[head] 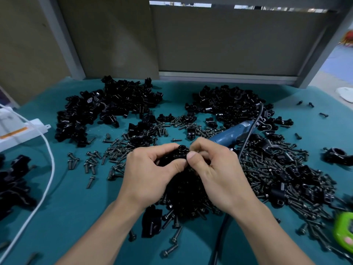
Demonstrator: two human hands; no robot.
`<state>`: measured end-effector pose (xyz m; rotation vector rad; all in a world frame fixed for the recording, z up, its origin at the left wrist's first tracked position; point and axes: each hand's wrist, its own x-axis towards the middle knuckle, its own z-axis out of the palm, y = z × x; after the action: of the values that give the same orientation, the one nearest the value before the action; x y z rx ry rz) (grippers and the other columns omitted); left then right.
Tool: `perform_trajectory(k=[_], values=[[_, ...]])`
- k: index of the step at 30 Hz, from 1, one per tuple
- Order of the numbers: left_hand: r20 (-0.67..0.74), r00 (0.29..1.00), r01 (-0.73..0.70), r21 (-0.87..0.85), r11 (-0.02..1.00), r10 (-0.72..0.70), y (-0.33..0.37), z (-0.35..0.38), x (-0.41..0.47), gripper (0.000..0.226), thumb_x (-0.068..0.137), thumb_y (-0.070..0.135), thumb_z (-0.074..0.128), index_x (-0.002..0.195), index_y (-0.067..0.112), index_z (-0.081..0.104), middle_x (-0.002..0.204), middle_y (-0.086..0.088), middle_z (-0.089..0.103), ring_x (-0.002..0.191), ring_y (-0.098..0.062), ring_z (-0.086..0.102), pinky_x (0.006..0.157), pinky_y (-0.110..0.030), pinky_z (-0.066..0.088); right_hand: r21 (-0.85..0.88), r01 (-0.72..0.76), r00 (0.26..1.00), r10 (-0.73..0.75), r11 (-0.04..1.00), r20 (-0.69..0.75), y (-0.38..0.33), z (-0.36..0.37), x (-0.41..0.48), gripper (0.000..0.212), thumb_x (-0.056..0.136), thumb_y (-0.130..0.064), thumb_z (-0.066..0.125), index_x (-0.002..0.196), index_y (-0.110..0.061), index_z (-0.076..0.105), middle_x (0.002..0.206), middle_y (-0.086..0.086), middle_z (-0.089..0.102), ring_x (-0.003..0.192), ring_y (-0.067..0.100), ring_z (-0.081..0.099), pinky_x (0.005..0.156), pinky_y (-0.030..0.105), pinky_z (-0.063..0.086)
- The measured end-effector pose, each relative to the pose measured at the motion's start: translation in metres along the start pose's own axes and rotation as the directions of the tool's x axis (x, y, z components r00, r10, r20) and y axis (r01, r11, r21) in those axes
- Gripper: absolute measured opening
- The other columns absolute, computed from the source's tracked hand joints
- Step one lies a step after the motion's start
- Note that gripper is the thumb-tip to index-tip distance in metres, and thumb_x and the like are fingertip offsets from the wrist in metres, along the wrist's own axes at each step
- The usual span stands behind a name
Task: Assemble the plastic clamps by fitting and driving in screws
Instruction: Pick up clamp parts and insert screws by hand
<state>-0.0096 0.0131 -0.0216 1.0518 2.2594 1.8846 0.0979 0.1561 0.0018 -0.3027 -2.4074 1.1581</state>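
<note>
My left hand [147,173] grips a black plastic clamp [176,155] above the middle of the teal table [76,207]. My right hand [215,167] meets it from the right, thumb and fingers pinched at the clamp's right side; whatever small part it pinches is hidden by the fingers. Just behind my right hand lies a blue electric screwdriver [233,133] with its black cord [254,123]. Dark screws [271,169] lie loose in a wide heap under and to the right of my hands.
Two big piles of black clamp parts sit at the back, left [107,108] and right [227,104]. A white power strip [21,132] with a white cable [47,169] is at the left. More clamps [13,180] lie at the left edge; a green object [343,232] at the right.
</note>
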Motion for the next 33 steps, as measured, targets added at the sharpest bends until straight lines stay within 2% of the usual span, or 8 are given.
perform_trajectory(k=[3, 8, 15, 19, 23, 27, 30, 33], values=[[0.022, 1.000, 0.018, -0.004, 1.000, -0.018, 0.000, 0.001, 0.000, 0.040, 0.072, 0.022, 0.093, 0.095, 0.049, 0.075, 0.091, 0.036, 0.073, 0.089, 0.011, 0.071, 0.075, -0.007, 0.054, -0.007, 0.029, 0.999, -0.028, 1.000, 0.031, 0.001, -0.003, 0.000, 0.018, 0.104, -0.026, 0.058, 0.086, -0.024, 0.059, 0.069, 0.004, 0.060, 0.063, 0.018, 0.051, 0.057, 0.035, 0.043], [0.015, 1.000, -0.004, 0.019, 1.000, 0.004, 0.000, -0.001, -0.002, 0.042, 0.073, 0.018, 0.094, 0.097, 0.047, 0.077, 0.096, 0.034, 0.074, 0.093, 0.010, 0.071, 0.079, -0.008, 0.054, -0.044, 0.011, 0.998, -0.014, 0.999, -0.068, -0.002, 0.007, 0.005, 0.045, 0.106, -0.028, 0.053, 0.062, -0.024, 0.043, 0.055, -0.008, 0.047, 0.054, 0.009, 0.043, 0.051, 0.021, 0.033], [0.018, 1.000, -0.012, 0.064, 0.998, 0.011, 0.001, 0.002, -0.004, 0.039, 0.074, 0.024, 0.093, 0.105, 0.039, 0.075, 0.086, 0.047, 0.065, 0.093, 0.018, 0.067, 0.077, -0.002, 0.049, 0.003, 0.023, 0.999, -0.023, 1.000, 0.044, 0.000, -0.006, 0.003, 0.027, 0.098, -0.034, 0.056, 0.075, -0.021, 0.058, 0.063, -0.002, 0.056, 0.059, 0.012, 0.049, 0.056, 0.032, 0.042], [0.013, 0.999, -0.034, 0.102, 0.994, 0.033, 0.002, -0.002, -0.005, 0.040, 0.074, 0.021, 0.093, 0.104, 0.043, 0.076, 0.090, 0.039, 0.070, 0.091, 0.014, 0.069, 0.078, -0.004, 0.050, 0.014, -0.026, 0.999, 0.026, 1.000, 0.028, -0.002, 0.002, 0.004, 0.047, 0.104, -0.032, 0.053, 0.062, -0.013, 0.047, 0.053, 0.001, 0.045, 0.051, 0.013, 0.039, 0.051, 0.035, 0.034], [-0.052, 0.998, -0.014, 0.137, 0.990, 0.021, 0.000, -0.001, -0.006, 0.046, 0.075, 0.029, 0.093, 0.104, 0.056, 0.068, 0.092, 0.035, 0.071, 0.092, 0.012, 0.069, 0.081, -0.007, 0.053, -0.022, -0.185, 0.983, 0.185, 0.982, -0.021, -0.004, -0.002, 0.006, 0.054, 0.100, -0.059, 0.040, 0.072, -0.018, 0.060, 0.056, -0.009, 0.063, 0.050, 0.005, 0.054, 0.056, 0.031, 0.046], [-0.135, 0.987, 0.096, 0.100, 0.990, -0.082, -0.012, -0.005, -0.004, 0.040, 0.077, 0.036, 0.089, 0.112, 0.045, 0.071, 0.087, 0.049, 0.060, 0.104, 0.021, 0.061, 0.091, -0.008, 0.050, 0.069, -0.476, 0.847, 0.479, 0.877, -0.233, 0.014, -0.029, 0.012, 0.026, 0.098, -0.046, 0.058, 0.085, -0.026, 0.069, 0.067, -0.005, 0.075, 0.064, 0.021, 0.074, 0.073, 0.047, 0.062], [-0.180, 0.975, 0.140, 0.050, 0.989, -0.129, -0.018, -0.010, 0.004, 0.042, 0.079, 0.034, 0.088, 0.117, 0.039, 0.072, 0.086, 0.045, 0.060, 0.103, 0.021, 0.061, 0.093, -0.010, 0.050, 0.170, -0.619, 0.714, 0.639, 0.767, -0.284, 0.025, -0.040, 0.021, 0.031, 0.092, -0.042, 0.068, 0.084, -0.011, 0.068, 0.065, 0.005, 0.075, 0.059, 0.024, 0.075, 0.081, 0.054, 0.062], [-0.198, 0.969, 0.159, 0.057, 0.986, -0.144, -0.019, -0.011, 0.008, 0.042, 0.078, 0.034, 0.089, 0.116, 0.040, 0.072, 0.086, 0.043, 0.061, 0.102, 0.015, 0.064, 0.094, -0.015, 0.051, 0.284, -0.697, 0.615, 0.752, 0.659, -0.236, 0.023, -0.044, 0.038, 0.038, 0.093, -0.047, 0.070, 0.092, -0.009, 0.066, 0.069, 0.011, 0.077, 0.063, 0.024, 0.077, 0.082, 0.049, 0.064]])
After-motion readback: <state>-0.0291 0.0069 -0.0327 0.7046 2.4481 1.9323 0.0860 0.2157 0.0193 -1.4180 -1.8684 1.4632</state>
